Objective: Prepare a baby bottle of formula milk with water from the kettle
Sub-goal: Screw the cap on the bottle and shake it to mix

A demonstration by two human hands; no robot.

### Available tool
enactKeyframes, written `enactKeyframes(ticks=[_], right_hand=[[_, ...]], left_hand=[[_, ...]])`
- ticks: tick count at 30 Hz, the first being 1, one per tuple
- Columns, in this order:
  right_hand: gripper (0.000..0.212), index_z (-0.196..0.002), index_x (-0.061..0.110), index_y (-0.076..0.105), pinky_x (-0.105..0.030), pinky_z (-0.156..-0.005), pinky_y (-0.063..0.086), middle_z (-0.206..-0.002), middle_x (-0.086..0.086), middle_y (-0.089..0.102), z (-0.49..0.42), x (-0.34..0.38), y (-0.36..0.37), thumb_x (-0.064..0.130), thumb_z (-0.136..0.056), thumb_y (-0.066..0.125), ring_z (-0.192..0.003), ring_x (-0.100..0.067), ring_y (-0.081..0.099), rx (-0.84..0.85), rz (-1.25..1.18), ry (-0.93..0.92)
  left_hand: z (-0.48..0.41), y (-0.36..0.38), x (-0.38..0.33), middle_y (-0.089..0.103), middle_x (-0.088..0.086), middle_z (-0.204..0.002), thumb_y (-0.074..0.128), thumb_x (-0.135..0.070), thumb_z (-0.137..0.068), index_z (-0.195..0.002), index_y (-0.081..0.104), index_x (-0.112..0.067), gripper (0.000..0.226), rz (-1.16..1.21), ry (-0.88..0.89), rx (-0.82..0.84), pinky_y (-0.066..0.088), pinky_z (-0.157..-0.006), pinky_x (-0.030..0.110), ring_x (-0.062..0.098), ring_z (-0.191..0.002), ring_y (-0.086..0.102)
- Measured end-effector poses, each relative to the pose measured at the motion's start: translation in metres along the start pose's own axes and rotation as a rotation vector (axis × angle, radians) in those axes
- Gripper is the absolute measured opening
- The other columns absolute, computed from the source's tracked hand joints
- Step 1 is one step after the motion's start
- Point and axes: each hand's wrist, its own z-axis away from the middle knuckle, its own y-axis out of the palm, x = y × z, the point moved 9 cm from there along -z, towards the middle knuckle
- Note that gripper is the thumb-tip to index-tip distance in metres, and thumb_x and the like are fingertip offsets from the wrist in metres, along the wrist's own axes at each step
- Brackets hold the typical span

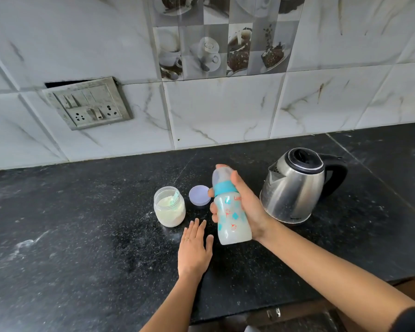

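My right hand (246, 207) grips a baby bottle (230, 212) with a teal collar, a clear cap and cloudy white liquid inside, held just above the black counter (82, 224). My left hand (195, 248) lies flat on the counter beside the bottle's base, fingers apart and holding nothing. An open jar of formula powder (169, 207) with a scoop in it stands to the left. Its lilac lid (199, 194) lies between the jar and the bottle. A steel kettle (295, 185) with a black handle and a closed lid stands to the right of the bottle.
A marble-tiled wall (213, 109) rises behind the counter, with a switch and socket plate (89, 104) at the left. The counter's front edge (273, 307) runs below my arms, and a seam crosses the counter at the right.
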Motion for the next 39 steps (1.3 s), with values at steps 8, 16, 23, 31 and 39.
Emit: enactKeyframes(ticks=[8, 16, 23, 31, 39], right_hand=[[0.052, -0.078, 0.021, 0.073, -0.022, -0.049, 0.047, -0.071, -0.001, 0.06, -0.012, 0.002, 0.003, 0.06, -0.087, 0.039, -0.05, -0.014, 0.057, -0.035, -0.144, -0.012], [0.049, -0.087, 0.012, 0.062, -0.023, -0.049, 0.051, -0.074, -0.002, 0.061, -0.027, 0.01, -0.006, 0.059, -0.087, 0.047, -0.052, -0.015, 0.06, -0.109, -0.285, -0.027], [0.046, -0.089, 0.013, 0.059, -0.023, -0.048, 0.051, -0.074, -0.002, 0.061, -0.029, 0.017, 0.008, 0.057, -0.086, 0.047, -0.05, -0.016, 0.059, -0.068, -0.275, -0.055], [0.05, -0.082, 0.017, 0.068, -0.023, -0.048, 0.049, -0.073, -0.003, 0.06, -0.023, 0.006, 0.015, 0.059, -0.088, 0.042, -0.051, -0.015, 0.057, -0.037, -0.145, 0.003], [0.056, -0.072, 0.024, 0.076, -0.023, -0.05, 0.048, -0.074, -0.002, 0.058, -0.014, 0.0, 0.013, 0.059, -0.09, 0.036, -0.051, -0.015, 0.057, -0.045, -0.112, -0.029]], left_hand=[[0.001, -0.004, -0.001, 0.024, -0.001, -0.157, 0.034, -0.039, -0.101, -0.149, 0.028, -0.02, 0.052, 0.021, -0.008, -0.018, 0.001, -0.12, 0.026, 0.011, -0.146, 0.011], [0.001, -0.004, -0.001, 0.022, -0.001, -0.158, 0.033, -0.04, -0.101, -0.149, 0.028, -0.021, 0.052, 0.021, -0.008, -0.018, 0.0, -0.12, 0.026, 0.011, -0.147, 0.011], [0.0, -0.002, 0.0, 0.022, -0.001, -0.158, 0.033, -0.04, -0.101, -0.149, 0.029, -0.021, 0.052, 0.028, -0.011, -0.012, 0.0, -0.12, 0.026, 0.011, -0.147, 0.01], [-0.001, -0.004, 0.0, 0.026, 0.001, -0.156, 0.035, -0.039, -0.1, -0.148, 0.031, -0.018, 0.052, 0.028, 0.0, -0.018, 0.0, -0.119, 0.026, 0.014, -0.147, 0.014], [0.001, -0.003, -0.001, 0.026, 0.001, -0.157, 0.008, -0.053, -0.089, -0.148, 0.03, -0.019, 0.072, 0.014, 0.029, -0.004, -0.004, -0.116, 0.023, 0.014, -0.146, 0.014]])
